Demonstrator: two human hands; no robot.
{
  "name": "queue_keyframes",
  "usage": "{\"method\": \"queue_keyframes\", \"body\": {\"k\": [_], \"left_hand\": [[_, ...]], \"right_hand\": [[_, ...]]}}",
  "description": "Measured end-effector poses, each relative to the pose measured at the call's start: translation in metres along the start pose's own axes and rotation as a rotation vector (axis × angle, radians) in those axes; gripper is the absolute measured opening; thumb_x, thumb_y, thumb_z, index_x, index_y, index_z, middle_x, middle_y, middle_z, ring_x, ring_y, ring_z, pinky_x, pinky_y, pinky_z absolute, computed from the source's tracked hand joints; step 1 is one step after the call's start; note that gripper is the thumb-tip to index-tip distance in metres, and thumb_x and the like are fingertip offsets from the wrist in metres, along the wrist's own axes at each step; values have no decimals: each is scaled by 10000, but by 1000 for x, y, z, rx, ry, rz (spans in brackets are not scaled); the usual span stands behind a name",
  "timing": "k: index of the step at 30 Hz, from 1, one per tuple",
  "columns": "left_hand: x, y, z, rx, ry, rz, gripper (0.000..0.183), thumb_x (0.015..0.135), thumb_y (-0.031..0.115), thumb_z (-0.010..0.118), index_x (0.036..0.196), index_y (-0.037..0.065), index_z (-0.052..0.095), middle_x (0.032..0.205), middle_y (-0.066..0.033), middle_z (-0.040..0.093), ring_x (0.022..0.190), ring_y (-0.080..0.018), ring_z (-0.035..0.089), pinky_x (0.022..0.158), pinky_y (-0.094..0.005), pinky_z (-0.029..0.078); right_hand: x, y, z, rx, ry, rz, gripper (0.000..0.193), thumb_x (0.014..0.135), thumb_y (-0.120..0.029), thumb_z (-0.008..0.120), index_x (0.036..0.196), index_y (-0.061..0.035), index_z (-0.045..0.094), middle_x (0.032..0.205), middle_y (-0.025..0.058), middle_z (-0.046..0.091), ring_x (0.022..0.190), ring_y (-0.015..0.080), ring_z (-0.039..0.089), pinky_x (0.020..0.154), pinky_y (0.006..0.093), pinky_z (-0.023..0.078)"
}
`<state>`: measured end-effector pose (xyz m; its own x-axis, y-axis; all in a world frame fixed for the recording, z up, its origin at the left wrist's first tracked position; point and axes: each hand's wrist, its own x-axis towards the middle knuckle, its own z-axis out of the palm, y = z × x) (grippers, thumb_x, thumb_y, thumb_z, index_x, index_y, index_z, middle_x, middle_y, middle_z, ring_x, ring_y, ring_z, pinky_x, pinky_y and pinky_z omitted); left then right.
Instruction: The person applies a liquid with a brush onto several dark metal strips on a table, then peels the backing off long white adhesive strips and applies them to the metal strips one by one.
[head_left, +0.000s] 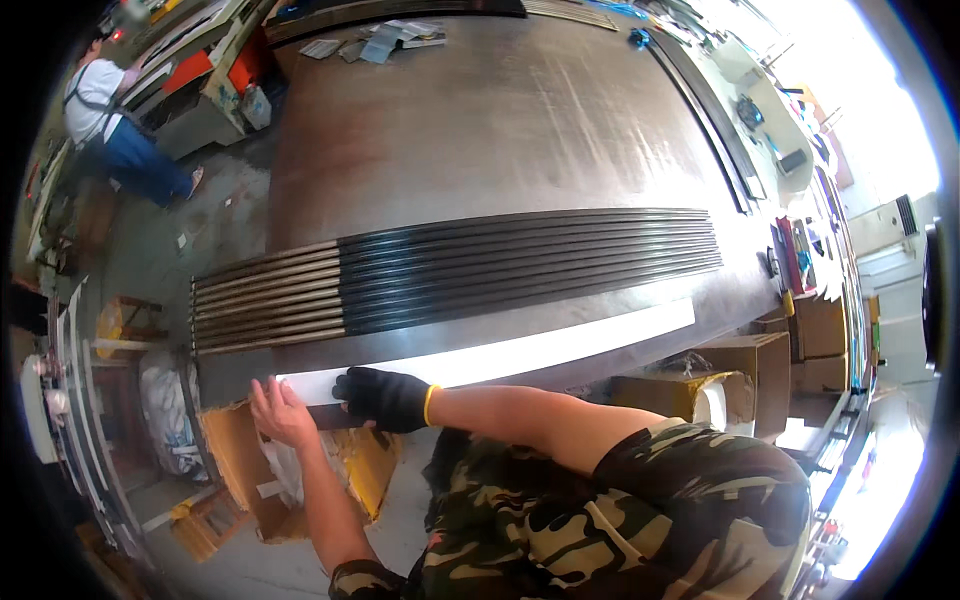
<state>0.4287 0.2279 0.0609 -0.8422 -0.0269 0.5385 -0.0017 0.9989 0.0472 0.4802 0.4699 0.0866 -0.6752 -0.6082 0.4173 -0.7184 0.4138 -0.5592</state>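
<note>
A long flat white strip (540, 352) lies along the near edge of the brown table, slanting up to the right. My left hand (282, 412) is bare and rests against the strip's left end, its fingers stretched out. Just to the right, my right hand (385, 398) wears a black glove with a yellow cuff. Its fingers are curled over the strip's near edge close to that same end; the fingertips are partly hidden. Beyond the strip, several long parallel profiles (460, 260) lie side by side, dark for most of their length and brownish toward the left.
Below the table's left corner stands an open cardboard box (235, 465); more boxes (740, 375) stand at right. Long dark bars (705, 120) lie along the table's right side. Grey packets (385, 42) lie at the far edge. A person (105, 110) works at the far left.
</note>
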Motion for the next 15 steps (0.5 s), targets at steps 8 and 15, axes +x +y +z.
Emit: {"method": "queue_keyframes", "body": {"k": [8,15], "left_hand": [[8,15,-3,-117,74,-72,46,854,122,635,874,94,666,1027,-62,657,959,-335,585,813,-469,463],[-3,92,-152,-682,-1003,556,208,840,159,589,756,-26,629,871,-199,646,864,-356,614,738,-438,476]], "right_hand": [[6,-1,7,96,23,93,429,815,-187,674,1202,-39,563,1302,190,496,1235,381,458,1067,449,378],[-3,0,-2,-229,147,42,486,875,-224,615,1316,-50,510,1383,235,457,1287,400,431,1096,515,320]]}}
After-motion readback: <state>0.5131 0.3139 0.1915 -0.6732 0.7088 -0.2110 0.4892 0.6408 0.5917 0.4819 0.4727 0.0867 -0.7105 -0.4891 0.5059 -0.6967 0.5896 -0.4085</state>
